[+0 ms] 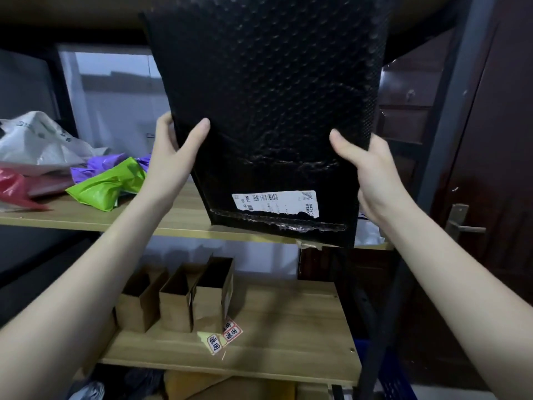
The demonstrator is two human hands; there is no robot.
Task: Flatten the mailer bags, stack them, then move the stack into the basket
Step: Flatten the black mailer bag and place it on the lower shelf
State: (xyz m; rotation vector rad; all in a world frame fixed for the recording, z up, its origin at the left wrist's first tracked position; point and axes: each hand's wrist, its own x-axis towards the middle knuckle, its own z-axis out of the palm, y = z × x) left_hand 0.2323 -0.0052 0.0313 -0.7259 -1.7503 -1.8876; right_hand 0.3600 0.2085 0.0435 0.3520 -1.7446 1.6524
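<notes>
Both forearms reach up: left hand [176,151] and right hand [363,166] pinch opposite side edges of the black bubble mailer [268,96], raised above the shelf [178,217]. Looks light, padded, floppy, probably slick; edge grips suit it.

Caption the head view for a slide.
Both hands, left hand and right hand, hold a black bubble mailer upright above the shelf.

The raised black bubble mailer [268,111] blocks the shelf [178,217] behind it. Left of the mailer, crumpled bags [106,183] crowd the board; bare wood lies between them and the mailer.
</notes>
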